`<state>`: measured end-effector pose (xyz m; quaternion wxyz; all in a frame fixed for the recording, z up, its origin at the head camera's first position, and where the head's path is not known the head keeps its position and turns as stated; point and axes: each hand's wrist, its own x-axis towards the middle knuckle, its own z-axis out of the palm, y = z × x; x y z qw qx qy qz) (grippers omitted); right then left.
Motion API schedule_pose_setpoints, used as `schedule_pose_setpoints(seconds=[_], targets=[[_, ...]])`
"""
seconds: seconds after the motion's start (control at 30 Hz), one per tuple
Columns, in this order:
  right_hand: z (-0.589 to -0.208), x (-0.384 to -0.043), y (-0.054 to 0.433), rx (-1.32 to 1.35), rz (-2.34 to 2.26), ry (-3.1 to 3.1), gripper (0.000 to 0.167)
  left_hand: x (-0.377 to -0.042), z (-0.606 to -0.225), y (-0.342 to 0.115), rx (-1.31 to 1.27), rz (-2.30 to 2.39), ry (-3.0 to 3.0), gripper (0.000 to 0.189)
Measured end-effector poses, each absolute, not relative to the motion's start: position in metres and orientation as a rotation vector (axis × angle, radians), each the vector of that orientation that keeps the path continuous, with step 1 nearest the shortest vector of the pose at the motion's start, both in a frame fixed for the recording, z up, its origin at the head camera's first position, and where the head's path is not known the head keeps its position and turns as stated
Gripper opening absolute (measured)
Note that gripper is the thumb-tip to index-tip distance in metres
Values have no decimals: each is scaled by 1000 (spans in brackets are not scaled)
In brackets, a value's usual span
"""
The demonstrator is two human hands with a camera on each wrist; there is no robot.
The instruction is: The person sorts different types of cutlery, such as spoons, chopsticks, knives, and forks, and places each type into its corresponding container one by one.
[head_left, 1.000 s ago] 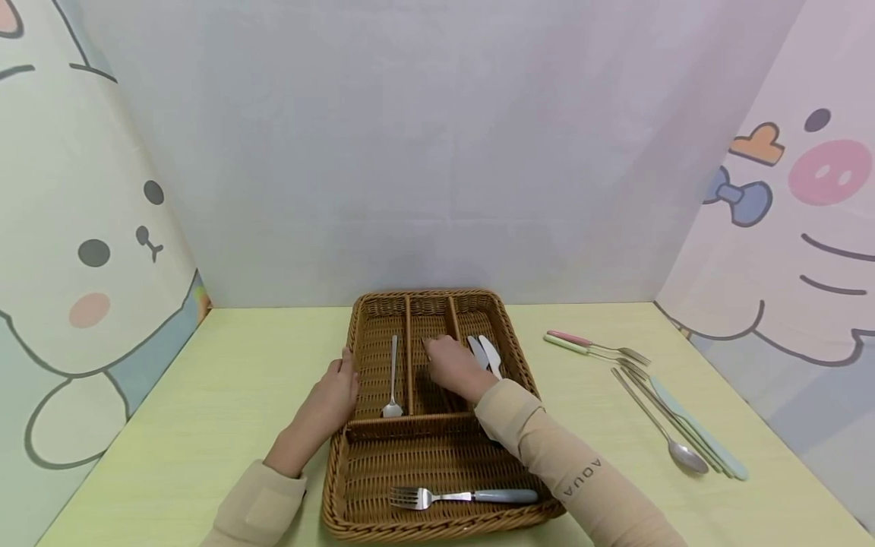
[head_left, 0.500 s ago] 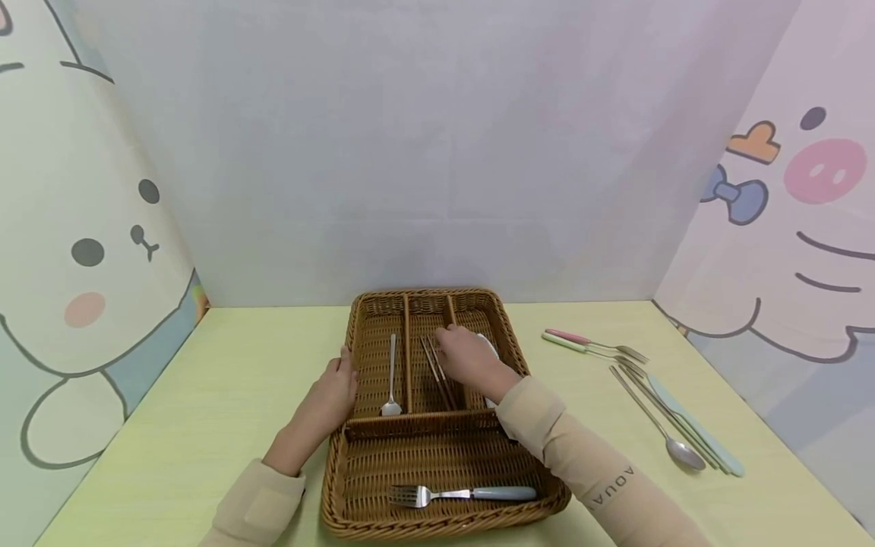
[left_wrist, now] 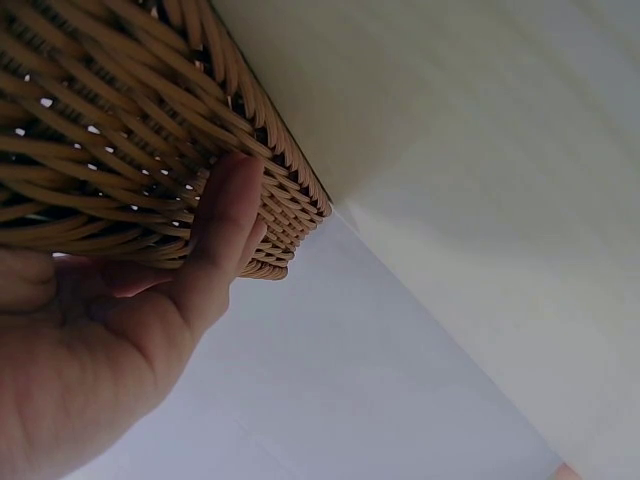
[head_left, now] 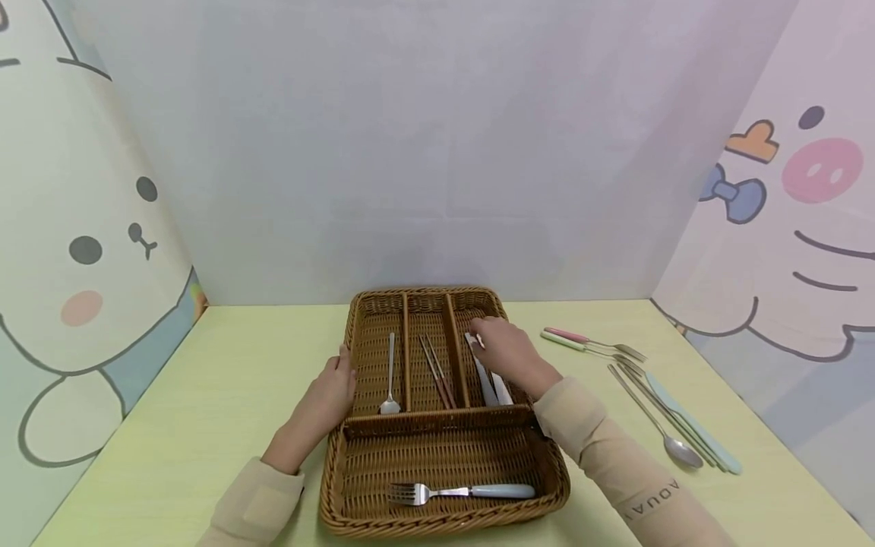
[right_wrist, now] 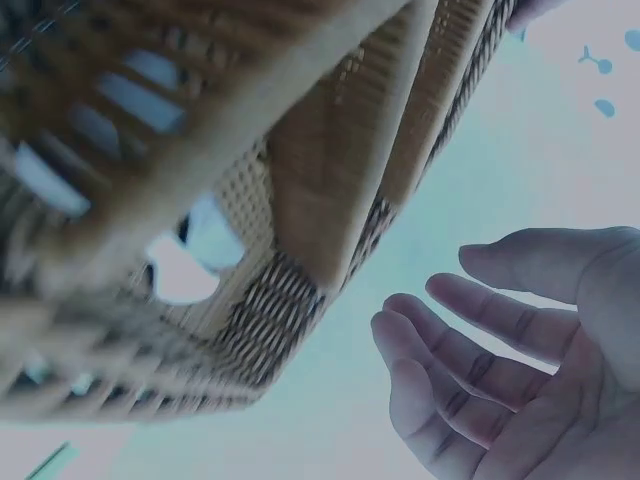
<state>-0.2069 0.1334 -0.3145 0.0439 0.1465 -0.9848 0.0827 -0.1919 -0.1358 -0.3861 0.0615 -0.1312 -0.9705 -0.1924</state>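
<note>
My left hand [head_left: 328, 395] grips the left side of a brown wicker cutlery tray [head_left: 326, 494]; in the left wrist view its thumb and fingers lie on either side of the rim. Over the tray's back right compartment is my right hand [head_left: 509, 349], fingers loosely bent around nothing in the right wrist view. Two knives [head_left: 484, 380] lie below it, partly hidden by the hand. A pair of chopsticks [head_left: 437, 372] with brown ends lies in the middle compartment. The left compartment holds a spoon [head_left: 391, 380]. A fork [head_left: 502, 492] with a grey-blue handle lies across the front compartment.
On the table [head_left: 225, 365] to the right lie a pink-handled fork [head_left: 567, 334], a green-handled fork [head_left: 563, 340], a long spoon [head_left: 680, 452], thin metal sticks and a mint-green knife [head_left: 718, 444]. A pale curtain [head_left: 424, 167] hangs behind, with cartoon animals at both sides.
My right hand has moved right, from the chopsticks in the middle compartment to above the knives. The chopsticks now lie uncovered. My left hand stays at the tray's side.
</note>
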Motion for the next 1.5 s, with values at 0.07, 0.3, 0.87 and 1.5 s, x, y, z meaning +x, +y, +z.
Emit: schedule_pose_setpoints(seconds=[0.07, 0.3, 0.87, 1.5], targets=[[-313, -207, 143, 446, 286, -2994, 12, -192, -386, -136, -397, -577, -2935, 52], [-312, -204, 180, 401, 369, -2909, 11, -192, -385, -134, -400, -575, -2928, 52], [-341, -192, 265, 147, 471, -2938, 20, -190, -385, -135, -394, -572, -2936, 52], [-371, -165, 337, -116, 441, -3028, 24, -187, -381, -134, -394, -583, -2950, 52]])
